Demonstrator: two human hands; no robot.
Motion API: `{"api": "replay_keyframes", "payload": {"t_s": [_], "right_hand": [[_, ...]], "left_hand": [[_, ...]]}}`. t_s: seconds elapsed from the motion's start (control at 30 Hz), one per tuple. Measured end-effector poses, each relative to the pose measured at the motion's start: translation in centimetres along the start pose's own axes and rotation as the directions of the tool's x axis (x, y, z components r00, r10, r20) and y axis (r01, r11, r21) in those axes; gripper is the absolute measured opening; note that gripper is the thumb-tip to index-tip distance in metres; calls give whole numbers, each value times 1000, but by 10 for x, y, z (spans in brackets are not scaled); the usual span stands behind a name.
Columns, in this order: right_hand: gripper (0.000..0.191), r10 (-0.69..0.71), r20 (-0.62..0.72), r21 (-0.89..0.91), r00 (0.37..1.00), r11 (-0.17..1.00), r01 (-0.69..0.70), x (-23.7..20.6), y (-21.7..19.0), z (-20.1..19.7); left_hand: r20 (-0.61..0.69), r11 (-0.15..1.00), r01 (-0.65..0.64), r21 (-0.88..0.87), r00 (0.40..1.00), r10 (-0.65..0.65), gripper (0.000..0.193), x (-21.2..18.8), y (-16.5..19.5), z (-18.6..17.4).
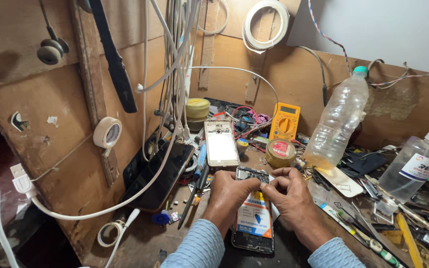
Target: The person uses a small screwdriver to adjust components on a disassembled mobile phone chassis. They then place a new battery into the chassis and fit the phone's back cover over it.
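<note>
An opened phone (253,213) lies face down on the cluttered workbench (140,243), its battery showing, straight in front of the person. The left hand (228,194) and the right hand (289,196) both rest on its upper half, 1 to each side. Their fingers are curled, and the fingertips (260,185) meet in a pinch above the battery's top edge; whether they grip anything between them cannot be told. A second phone (221,143) lies beyond, near a yellow meter (284,121) and a clear bottle (337,120).
</note>
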State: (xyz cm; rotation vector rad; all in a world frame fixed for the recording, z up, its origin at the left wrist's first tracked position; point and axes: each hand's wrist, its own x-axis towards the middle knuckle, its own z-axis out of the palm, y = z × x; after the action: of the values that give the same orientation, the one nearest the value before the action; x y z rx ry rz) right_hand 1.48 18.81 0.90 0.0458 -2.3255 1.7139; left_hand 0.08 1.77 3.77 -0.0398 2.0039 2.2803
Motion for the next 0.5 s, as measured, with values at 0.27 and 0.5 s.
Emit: {"api": "replay_keyframes", "payload": {"t_s": [0.27, 0.5], "right_hand": [[51, -60, -33, 72, 998, 995, 62, 16, 28, 4], [39, -1, -147, 61, 989, 998, 10, 3, 10, 3]], "left_hand": [[93, 998, -62, -3, 994, 62, 24, 8, -9, -3], [233, 988, -53, -142, 969, 86, 25, 9, -21, -21]]}}
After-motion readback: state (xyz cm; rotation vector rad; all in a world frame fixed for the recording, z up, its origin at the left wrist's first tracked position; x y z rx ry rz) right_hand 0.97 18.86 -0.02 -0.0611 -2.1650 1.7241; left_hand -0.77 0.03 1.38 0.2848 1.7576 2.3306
